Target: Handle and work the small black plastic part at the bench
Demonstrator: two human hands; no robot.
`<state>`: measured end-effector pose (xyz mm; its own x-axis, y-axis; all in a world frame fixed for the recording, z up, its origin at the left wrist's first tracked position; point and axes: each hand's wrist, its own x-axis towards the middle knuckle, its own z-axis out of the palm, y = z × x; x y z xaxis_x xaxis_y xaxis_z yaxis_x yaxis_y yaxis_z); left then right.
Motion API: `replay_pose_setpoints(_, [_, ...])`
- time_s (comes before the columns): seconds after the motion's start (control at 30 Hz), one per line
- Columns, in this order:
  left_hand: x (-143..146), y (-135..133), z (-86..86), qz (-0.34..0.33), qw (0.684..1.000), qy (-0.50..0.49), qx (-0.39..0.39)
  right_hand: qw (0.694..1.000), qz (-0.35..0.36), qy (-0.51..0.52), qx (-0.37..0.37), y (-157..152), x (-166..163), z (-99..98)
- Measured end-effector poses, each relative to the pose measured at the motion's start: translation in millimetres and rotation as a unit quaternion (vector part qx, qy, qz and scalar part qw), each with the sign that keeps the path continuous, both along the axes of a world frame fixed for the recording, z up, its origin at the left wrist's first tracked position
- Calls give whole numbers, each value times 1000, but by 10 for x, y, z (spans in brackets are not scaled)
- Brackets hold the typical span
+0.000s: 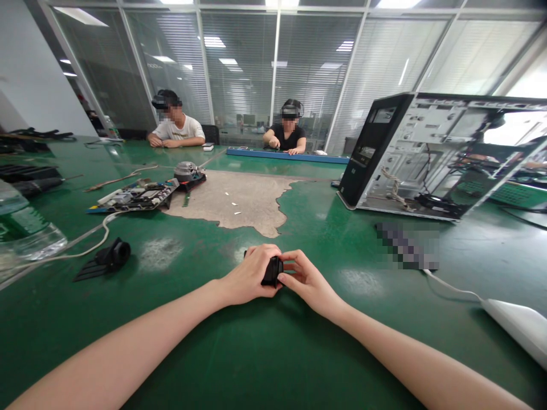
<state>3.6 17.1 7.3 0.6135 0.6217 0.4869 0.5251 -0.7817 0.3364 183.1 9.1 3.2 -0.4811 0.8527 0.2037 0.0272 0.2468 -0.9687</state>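
Observation:
A small black plastic part (272,271) is held in both hands just over the green table (256,353). My left hand (252,276) wraps around it from the left, covering most of it. At its right end, my right hand (305,280) grips the edge between thumb and fingers. What kind of part it is does not show. Another black plastic piece (111,257), with a round collar and slatted fins, lies to the left. Beyond my hands, a worn brownish patch (243,196) with a few white scraps marks the tabletop.
On the left are a circuit board (141,195), a metal-topped cooler (187,172) and a plastic bottle (25,228). An opened computer case (410,156) stands at right, near a white power strip (519,324). Two people (288,136) wearing headsets sit across the table.

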Motion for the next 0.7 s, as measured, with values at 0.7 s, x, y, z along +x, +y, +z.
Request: replay_pose_setpoints(0.7, [-1,3,2,-3,1000,-6,-3,1000,-11,-18,22,-5,3,-1])
